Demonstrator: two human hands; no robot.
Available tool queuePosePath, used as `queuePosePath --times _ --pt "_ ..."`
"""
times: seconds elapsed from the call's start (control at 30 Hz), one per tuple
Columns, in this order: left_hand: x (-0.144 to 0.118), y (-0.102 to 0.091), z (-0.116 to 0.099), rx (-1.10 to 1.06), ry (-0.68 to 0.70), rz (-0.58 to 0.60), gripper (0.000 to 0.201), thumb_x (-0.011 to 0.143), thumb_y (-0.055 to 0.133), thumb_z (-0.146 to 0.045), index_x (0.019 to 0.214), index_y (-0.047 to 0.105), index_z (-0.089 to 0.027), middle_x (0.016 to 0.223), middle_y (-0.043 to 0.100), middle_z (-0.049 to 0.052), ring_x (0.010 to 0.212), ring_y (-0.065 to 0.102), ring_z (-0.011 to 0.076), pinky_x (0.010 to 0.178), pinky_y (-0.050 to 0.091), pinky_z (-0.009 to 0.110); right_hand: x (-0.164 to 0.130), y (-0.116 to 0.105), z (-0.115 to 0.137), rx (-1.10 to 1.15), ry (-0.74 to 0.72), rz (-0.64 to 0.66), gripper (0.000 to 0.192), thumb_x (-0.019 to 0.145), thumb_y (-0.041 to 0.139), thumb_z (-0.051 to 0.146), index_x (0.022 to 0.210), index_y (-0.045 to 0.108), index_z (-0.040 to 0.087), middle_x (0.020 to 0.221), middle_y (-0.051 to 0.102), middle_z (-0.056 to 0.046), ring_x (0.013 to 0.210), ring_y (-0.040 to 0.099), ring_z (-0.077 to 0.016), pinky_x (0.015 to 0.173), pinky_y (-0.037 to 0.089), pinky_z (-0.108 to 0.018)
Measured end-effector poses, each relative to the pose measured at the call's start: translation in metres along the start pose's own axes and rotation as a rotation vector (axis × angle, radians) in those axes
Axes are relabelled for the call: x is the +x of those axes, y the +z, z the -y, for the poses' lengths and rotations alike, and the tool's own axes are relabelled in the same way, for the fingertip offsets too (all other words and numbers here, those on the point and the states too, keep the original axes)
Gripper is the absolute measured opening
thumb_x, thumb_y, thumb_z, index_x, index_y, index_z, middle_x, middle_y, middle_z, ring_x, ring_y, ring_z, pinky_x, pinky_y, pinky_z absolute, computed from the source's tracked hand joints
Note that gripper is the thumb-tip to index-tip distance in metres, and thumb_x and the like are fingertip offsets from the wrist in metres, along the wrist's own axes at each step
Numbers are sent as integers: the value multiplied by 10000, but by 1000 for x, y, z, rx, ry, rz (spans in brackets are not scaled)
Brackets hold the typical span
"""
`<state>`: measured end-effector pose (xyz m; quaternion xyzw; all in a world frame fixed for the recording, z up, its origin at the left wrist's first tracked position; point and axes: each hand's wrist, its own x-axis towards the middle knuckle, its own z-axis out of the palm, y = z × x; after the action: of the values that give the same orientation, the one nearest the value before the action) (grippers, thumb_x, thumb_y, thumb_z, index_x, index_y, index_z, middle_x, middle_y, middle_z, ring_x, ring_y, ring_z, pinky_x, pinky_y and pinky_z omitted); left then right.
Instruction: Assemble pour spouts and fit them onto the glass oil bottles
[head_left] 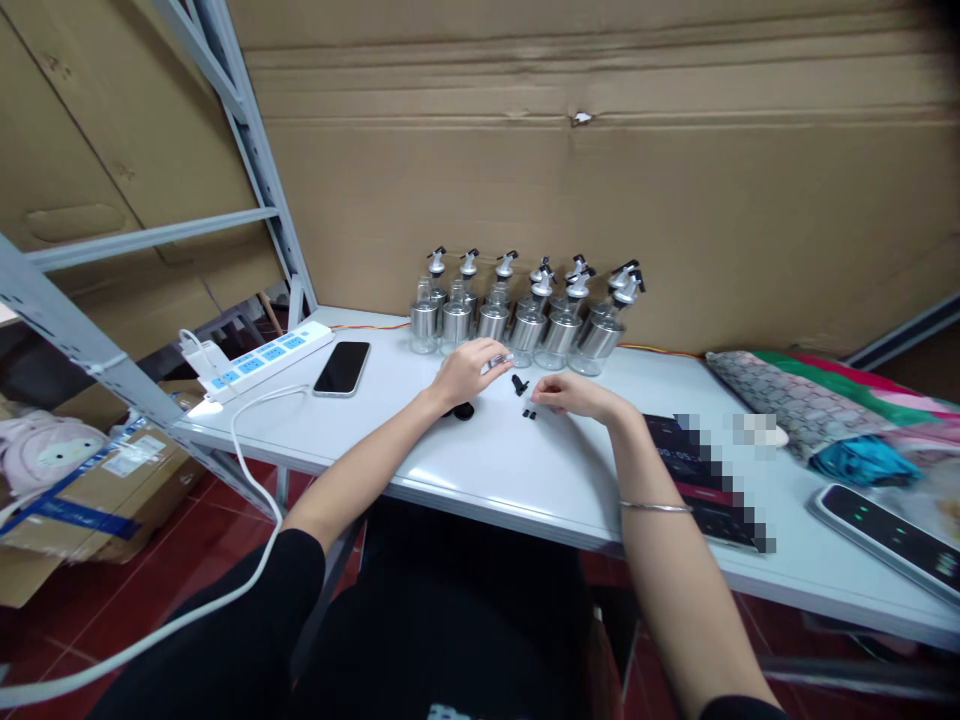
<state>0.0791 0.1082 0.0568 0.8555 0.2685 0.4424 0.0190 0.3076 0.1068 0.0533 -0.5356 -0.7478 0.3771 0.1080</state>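
My left hand (471, 372) is closed around a small shiny silver piece (501, 360), whose end pokes out between thumb and fingers. Fingertips pinched together, my right hand (568, 394) is low over the table; whatever it holds is too small to make out. Between the hands lies a small black plastic part (519, 385). Two tiny black pieces (529, 413) rest just below the right fingertips. Under my left wrist are round black parts (463, 410), partly hidden. Behind the hands stand glass bottles with steel bands (492, 318), several topped with silver pourers with black levers (541, 282).
On the left of the white table (480, 470) are a phone (342, 368) and a power strip (262, 360) with a white cable. To the right lie a dark partly pixelated device (697, 480), a patterned bag (780, 395) and a flat black-topped device (885, 530). Cardboard (600, 190) walls the back.
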Motion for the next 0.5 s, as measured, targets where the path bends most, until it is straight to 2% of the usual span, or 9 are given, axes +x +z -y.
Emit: queuePosePath --times 0.2,0.5 --pt "0 0 0 14 27 -3 203 919 514 -309 901 628 -143 904 682 84 853 629 181 778 487 287 2 4 -1 -20 66 53 194 913 548 310 906 606 125 791 619 3 627 580 -88 584 508 -246" --pt "0 0 1 44 49 16 209 918 517 -310 902 632 -137 895 684 86 831 631 181 767 485 291 -6 6 16 58 99 67 177 897 578 264 804 615 119 687 608 28 610 596 -87 612 526 -253"
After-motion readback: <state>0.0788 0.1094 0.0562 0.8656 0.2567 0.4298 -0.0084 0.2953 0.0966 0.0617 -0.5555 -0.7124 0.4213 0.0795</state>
